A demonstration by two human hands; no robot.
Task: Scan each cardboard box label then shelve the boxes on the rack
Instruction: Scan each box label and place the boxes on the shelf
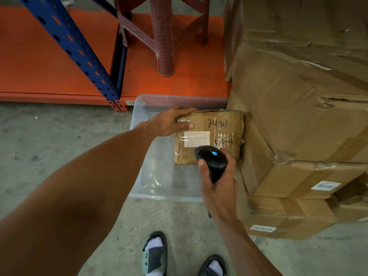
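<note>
A small taped cardboard box point(223, 128) with handwritten numbers and a white label point(196, 138) is held over a clear plastic bin. My left hand point(169, 122) grips its upper left corner, thumb on the front face. My right hand point(217, 184) holds a black handheld scanner point(212, 159) with a lit blue dot, its head just below the label and pointing at it. The rack's orange shelf point(39, 62) and blue upright point(79, 54) lie at the upper left.
A clear plastic bin point(159, 176) sits on the concrete floor under the box. A tall stack of large cardboard boxes point(298, 116) fills the right side. A dark red plastic stool point(163, 36) stands on the orange shelf. My sandalled feet point(155, 255) are at the bottom.
</note>
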